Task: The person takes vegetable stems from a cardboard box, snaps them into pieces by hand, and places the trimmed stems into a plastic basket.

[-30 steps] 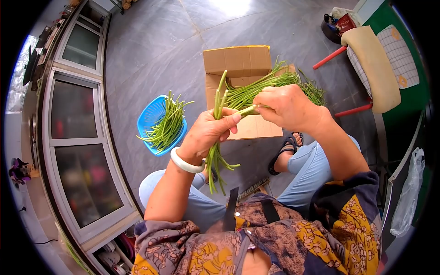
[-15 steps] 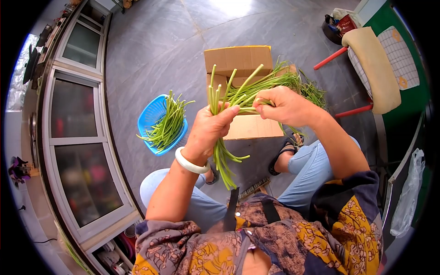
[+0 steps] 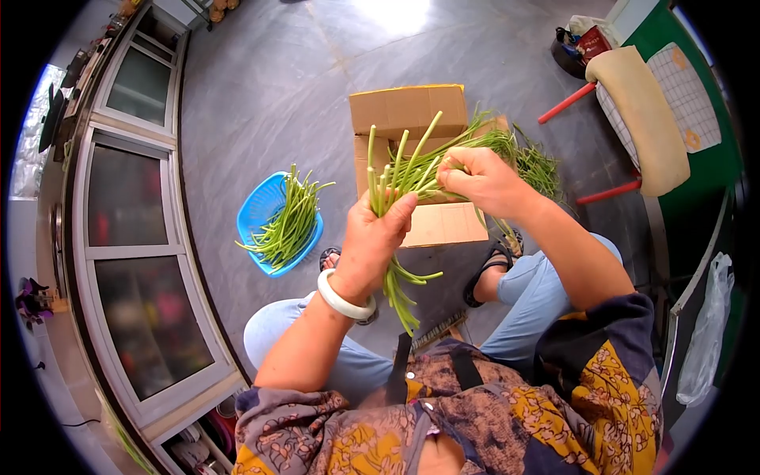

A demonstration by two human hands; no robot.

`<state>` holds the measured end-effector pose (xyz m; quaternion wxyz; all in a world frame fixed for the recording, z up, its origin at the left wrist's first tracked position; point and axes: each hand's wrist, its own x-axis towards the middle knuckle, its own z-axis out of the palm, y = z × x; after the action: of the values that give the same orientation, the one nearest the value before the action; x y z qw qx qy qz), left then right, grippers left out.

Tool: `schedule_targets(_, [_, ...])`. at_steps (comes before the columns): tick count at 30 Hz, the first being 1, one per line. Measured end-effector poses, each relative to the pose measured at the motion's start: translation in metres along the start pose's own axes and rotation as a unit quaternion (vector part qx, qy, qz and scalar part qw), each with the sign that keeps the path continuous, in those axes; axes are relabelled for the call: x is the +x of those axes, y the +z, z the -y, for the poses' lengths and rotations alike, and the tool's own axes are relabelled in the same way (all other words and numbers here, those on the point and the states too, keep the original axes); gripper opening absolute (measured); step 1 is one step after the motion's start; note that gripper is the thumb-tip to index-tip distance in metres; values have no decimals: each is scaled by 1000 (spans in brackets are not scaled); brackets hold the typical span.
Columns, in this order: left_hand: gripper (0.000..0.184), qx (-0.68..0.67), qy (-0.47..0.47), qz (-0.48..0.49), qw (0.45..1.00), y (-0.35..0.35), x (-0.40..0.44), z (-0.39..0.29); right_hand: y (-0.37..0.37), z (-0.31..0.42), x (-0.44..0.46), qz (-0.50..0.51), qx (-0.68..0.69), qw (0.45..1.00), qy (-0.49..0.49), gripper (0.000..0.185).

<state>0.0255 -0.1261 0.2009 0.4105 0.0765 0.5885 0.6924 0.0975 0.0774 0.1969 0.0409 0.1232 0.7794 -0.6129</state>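
Note:
My left hand (image 3: pixel 378 237) is closed round a bunch of long green vegetable stems (image 3: pixel 400 297). Their cut-looking ends stick up above the fist, and the thinner ends hang below it. A pale bangle (image 3: pixel 342 297) circles my left wrist. My right hand (image 3: pixel 479 180) is closed in a pinch just right of the bunch, at a green stem partly hidden by its fingers. Behind and below both hands stands an open cardboard box (image 3: pixel 408 111), with more long green stems (image 3: pixel 538 168) lying over its right side. A blue plastic basket (image 3: pixel 252 207) on the left holds shorter green pieces (image 3: pixel 291 226).
Glass-fronted cabinets (image 3: pixel 131 190) line the left side. At the right stands a chair with red legs (image 3: pixel 566 103) and a beige cushion (image 3: pixel 637 119). A clear plastic bag (image 3: pixel 707 332) hangs at the far right. Grey tiles (image 3: pixel 261 79) cover the floor.
My left hand has moved slightly down and right with the bunch. My right hand remains pinched close by; the stem stretched between the hands shows less plainly now.

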Motion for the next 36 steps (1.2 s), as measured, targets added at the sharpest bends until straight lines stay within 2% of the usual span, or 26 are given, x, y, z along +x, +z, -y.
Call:
schedule_targets(4, [14,15,15,-20,1000,-3,0,-1,1,6,-1,86,42,995,13,16])
schedule_targets(10, [14,37,34,-20,999,-5,0,-1,1,8,-1,107,18,994,22,15])
schedule_targets(13, [15,53,42,-21,997,-4,0,3,4,5,-2,85,-45,995,10,20])
schedule_targets(18, [14,93,67,-22,993,4,-4,7,15,12,-6,-25,-87,996,-7,14])
schedule_targets(20, [15,54,64,-11,996,8,-6,7,17,1,-1,-68,-89,994,-16,19])
schedule_targets(23, [19,19,24,-14,999,7,-5,0,6,-7,1,-68,-71,995,-15,19])
schedule_targets(26, [22,-55,-19,35,998,-6,2,-1,-19,6,-4,-118,-165,979,-28,20])
schedule_targets(28, [24,-107,-27,61,992,-4,4,-4,-45,-1,-8,-173,-285,942,-41,19])
schedule_targets(33, [16,-158,-49,82,983,2,4,-14,-98,-32,-29,-241,-416,876,46,20])
schedule_targets(36, [18,-138,-48,113,983,-2,8,-14,-129,-75,-38,-218,-463,849,131,27])
